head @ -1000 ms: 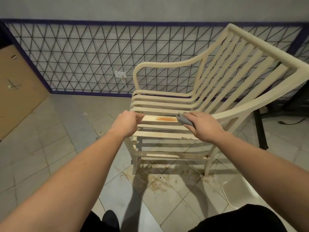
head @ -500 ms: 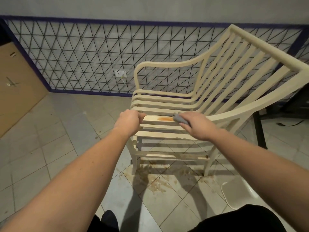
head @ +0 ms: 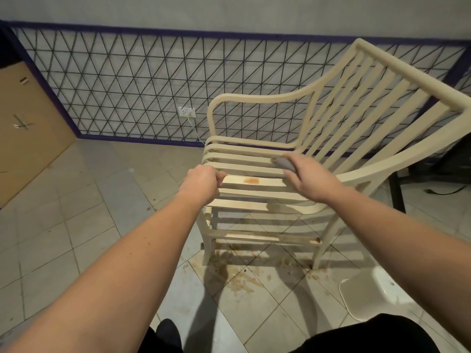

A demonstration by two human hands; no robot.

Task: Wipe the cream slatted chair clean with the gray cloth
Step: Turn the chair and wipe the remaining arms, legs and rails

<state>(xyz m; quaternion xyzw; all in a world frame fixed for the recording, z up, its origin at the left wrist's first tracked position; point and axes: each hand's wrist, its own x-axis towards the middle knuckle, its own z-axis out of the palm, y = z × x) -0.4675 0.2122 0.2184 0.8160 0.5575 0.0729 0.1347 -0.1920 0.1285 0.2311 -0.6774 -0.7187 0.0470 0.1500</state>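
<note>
The cream slatted chair (head: 257,149) stands in front of me, its back rising to the right. An orange-brown stain (head: 251,180) marks one seat slat near the front. My left hand (head: 202,183) grips the left end of that slat. My right hand (head: 309,178) presses the gray cloth (head: 285,163) onto the seat slats at the right, close to the backrest and beyond the stain. Most of the cloth is hidden under the fingers.
Brown spatter (head: 239,276) dirties the tiled floor under the chair. A white round object (head: 369,294) lies at lower right. A dark table leg (head: 397,192) stands behind the chair on the right. A wall socket (head: 187,112) with a cable sits behind.
My right hand with the cloth has slid away from the stained slat toward the back of the seat. The left hand keeps its grip on the slat end.
</note>
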